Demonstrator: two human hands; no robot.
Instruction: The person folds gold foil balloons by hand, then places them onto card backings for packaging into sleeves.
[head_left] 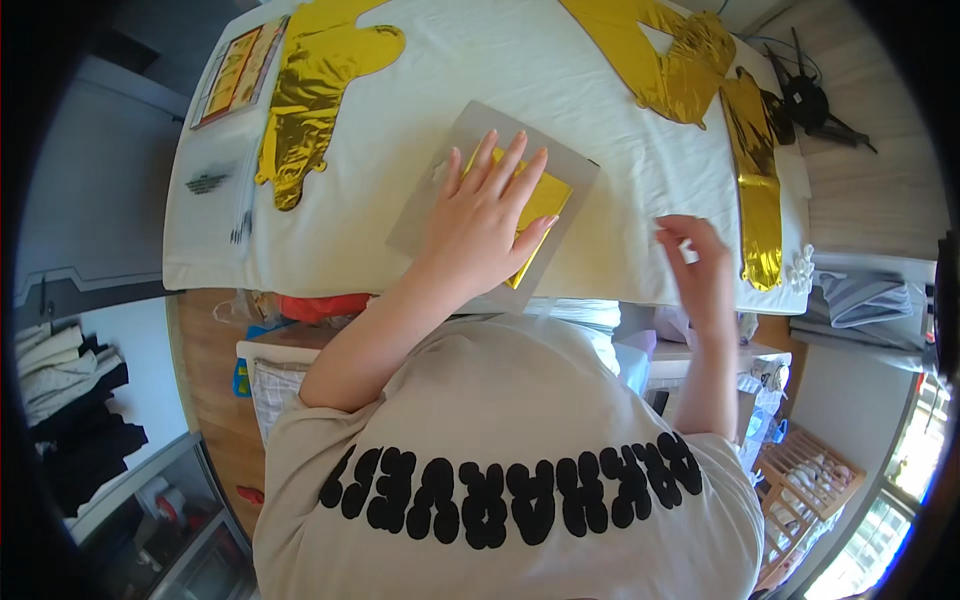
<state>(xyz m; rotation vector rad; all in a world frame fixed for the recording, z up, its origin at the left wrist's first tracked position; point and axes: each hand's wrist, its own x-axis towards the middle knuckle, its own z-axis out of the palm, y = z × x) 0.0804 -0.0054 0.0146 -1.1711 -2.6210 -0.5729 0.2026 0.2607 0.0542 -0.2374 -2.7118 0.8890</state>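
Observation:
My left hand [482, 220] lies flat with its fingers spread, pressing on a folded gold foil balloon [548, 203]. Under the foil is a grey rectangular board [478, 122], set at a slant on the white-covered table [370, 180]. Off to the right, my right hand [697, 250] hovers near the table's front edge, thumb and forefinger brought together. Anything between those fingertips is too small to make out. A long flat gold foil balloon [760, 190] is just beyond it, at the table's right side.
More flat gold foil balloons lie at the back left [310, 90] and back right [680, 70]. Clear plastic packets [215, 190] and a printed package [240, 72] line the left edge. A black tool-like object [806, 98] and small white pieces [800, 268] sit at the right.

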